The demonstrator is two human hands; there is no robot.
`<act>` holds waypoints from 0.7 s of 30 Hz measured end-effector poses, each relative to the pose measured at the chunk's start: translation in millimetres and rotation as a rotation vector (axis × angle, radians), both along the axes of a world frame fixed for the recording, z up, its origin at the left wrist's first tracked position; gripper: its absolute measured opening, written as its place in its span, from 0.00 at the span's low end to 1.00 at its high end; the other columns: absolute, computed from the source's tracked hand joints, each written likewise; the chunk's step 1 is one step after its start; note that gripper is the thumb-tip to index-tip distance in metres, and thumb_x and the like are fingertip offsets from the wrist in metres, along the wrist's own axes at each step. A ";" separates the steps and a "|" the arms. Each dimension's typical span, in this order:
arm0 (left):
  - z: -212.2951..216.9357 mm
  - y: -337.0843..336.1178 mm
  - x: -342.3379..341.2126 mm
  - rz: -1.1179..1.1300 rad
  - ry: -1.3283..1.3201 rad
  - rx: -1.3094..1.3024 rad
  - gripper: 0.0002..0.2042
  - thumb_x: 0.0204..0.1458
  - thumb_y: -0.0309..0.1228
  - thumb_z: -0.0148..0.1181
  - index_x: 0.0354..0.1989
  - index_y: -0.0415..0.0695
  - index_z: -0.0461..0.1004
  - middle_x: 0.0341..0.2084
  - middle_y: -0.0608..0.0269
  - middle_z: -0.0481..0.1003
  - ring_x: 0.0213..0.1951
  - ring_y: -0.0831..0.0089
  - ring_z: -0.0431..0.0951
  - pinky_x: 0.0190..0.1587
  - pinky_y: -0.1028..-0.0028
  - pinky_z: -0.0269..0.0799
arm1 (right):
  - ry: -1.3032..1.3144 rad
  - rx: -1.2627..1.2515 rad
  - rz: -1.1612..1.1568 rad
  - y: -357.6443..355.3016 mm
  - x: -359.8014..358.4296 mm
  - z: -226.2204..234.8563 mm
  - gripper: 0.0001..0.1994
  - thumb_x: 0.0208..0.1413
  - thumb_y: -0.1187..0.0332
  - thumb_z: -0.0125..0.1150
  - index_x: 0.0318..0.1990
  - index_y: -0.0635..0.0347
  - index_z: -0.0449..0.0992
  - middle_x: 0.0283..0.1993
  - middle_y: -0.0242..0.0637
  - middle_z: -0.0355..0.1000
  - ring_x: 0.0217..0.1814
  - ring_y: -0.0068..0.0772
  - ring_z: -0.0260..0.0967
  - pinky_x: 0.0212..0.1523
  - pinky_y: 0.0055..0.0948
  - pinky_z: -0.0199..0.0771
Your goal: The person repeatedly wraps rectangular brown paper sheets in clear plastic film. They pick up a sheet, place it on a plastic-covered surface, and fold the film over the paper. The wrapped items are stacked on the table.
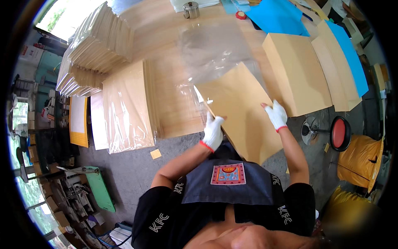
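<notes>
A large tan cardboard sheet (pixel 242 110) is held tilted at the table's near edge, its near end reaching out over my apron. My left hand (pixel 213 132), in a white glove with a red cuff, grips its left edge. On the right edge my gloved right hand (pixel 276 115) has its thumb on top and the other fingers partly hidden. Beyond the sheet lies a clear plastic bag (pixel 217 45), flat on the table. The sheet's far part overlaps the bag; whether it is inside the opening I cannot tell.
Plastic-wrapped sheets (pixel 126 103) lie at left, before a tall wrapped stack (pixel 97 41). A stack of bare tan sheets (pixel 296 72) sits at right, near blue sheets (pixel 280 16). A metal cup (pixel 191 10) and red tape roll (pixel 241 15) stand far back. A red-seated stool (pixel 340 133) is at right.
</notes>
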State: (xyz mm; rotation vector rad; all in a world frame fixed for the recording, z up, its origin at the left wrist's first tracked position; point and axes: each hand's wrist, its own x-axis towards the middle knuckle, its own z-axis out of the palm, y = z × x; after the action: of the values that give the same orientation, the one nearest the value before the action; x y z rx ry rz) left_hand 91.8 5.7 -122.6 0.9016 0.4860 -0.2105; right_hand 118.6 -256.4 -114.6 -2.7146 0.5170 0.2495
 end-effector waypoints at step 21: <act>-53.6 140.1 49.5 -0.188 0.069 0.057 0.15 0.57 0.33 0.54 0.51 0.41 0.67 0.38 0.62 0.74 0.37 0.70 0.76 0.37 0.71 0.75 | -0.277 0.808 0.149 36.0 77.0 -107.6 0.20 0.55 0.65 0.47 0.54 0.65 0.67 0.46 0.50 0.73 0.50 0.41 0.71 0.50 0.33 0.67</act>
State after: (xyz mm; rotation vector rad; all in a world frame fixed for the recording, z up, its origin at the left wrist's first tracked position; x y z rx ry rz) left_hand 141.3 145.8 -176.2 0.9994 0.4732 -0.4021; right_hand 195.6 -220.4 -222.2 -1.9479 0.0885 0.0851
